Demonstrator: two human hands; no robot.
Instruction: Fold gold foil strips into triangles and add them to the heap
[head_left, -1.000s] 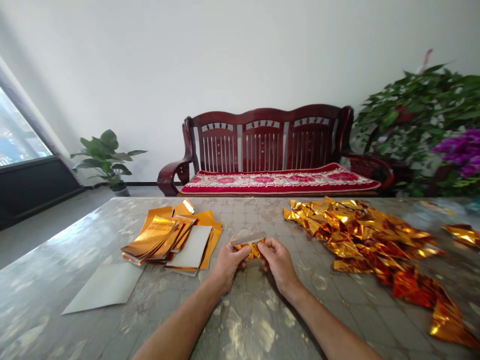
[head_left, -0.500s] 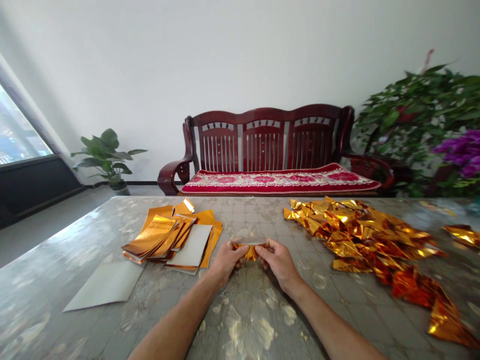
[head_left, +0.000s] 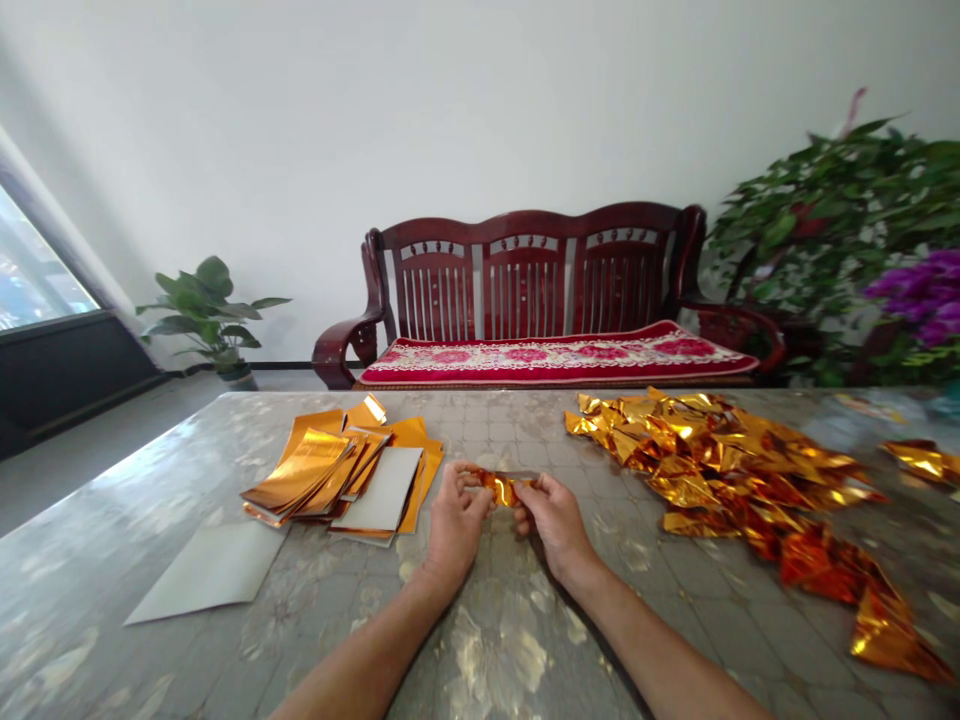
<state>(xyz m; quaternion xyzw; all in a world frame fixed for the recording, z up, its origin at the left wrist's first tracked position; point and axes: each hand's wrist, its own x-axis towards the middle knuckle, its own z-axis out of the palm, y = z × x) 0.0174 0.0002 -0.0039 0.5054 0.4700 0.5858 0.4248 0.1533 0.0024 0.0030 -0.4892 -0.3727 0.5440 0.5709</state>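
A left hand (head_left: 456,515) and a right hand (head_left: 553,520) pinch a small piece of gold foil (head_left: 502,490) between them just below the center of the frame, the left closed on one end and the right clamped on the other, thumbs toward the camera. The shiny strip shows in the gap between the two hands, above a gray, flower-patterned bench (head_left: 540,650).

Just left of the hands lies a loose stack of gold sheets (head_left: 311,475), fanned unevenly, with a pale sheet (head_left: 382,488) face up at its right side. A larger pale sheet (head_left: 206,575) lies flat at lower left, near the stack. Right of center, a heap of folded gold foil (head_left: 705,450) spreads toward the lower right corner, where some pieces glow reddish orange. Another folded piece (head_left: 922,460) sits apart near the right edge, close to what appears to be clear plastic (head_left: 859,412), blurred in this view.

Beyond the bench stands a dark red wooden settee (head_left: 525,290) with a red-and-white floral cover (head_left: 525,357), against a white wall (head_left: 480,100). A potted plant (head_left: 210,310) occupies the middle left; leafy greenery (head_left: 847,210) and purple flowers (head_left: 922,295) fill the right.
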